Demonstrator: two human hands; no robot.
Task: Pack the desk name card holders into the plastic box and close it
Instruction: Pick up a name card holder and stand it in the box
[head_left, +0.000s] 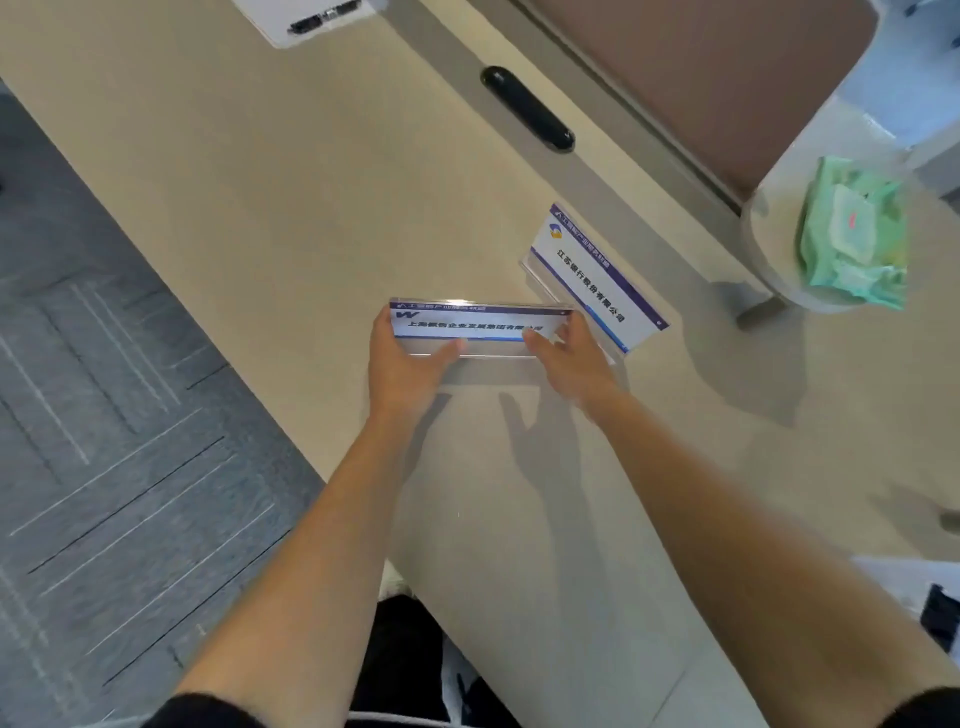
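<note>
- Head view: both bare forearms reach out over the beige desk (249, 218), meeting on one clear name card holder (475, 326) in the middle of the picture.
- The left hand (402, 366) grips the holder's left end, thumb laid along the lower front edge, fingers wrapped round the side and out of sight behind it.
- The right hand (569, 364) takes the right end the same way, thumb pressed on the front near the bottom edge, the other fingers curled round the end.
- The held holder faces the camera, long side level, with a white card, a blue strip and a line of dark characters; blur makes them hard to read.
- Whether its base sits on the desk or is just clear of it, I cannot tell; shadows of both hands fall on the desk in front.
- A second name card holder (592, 275) sits on the desk just beyond and to the right, turned at an angle, its near end right beside the right hand; touching or not, I cannot tell.
- Farther up the desk, a black oval cable slot (527, 109).
- Off to the right, a green pack of wipes (852, 234) lies on a round white stand (769, 244), with a brown chair seat (701, 78) behind.
- Grey carpet (104, 395) fills the left side.
</note>
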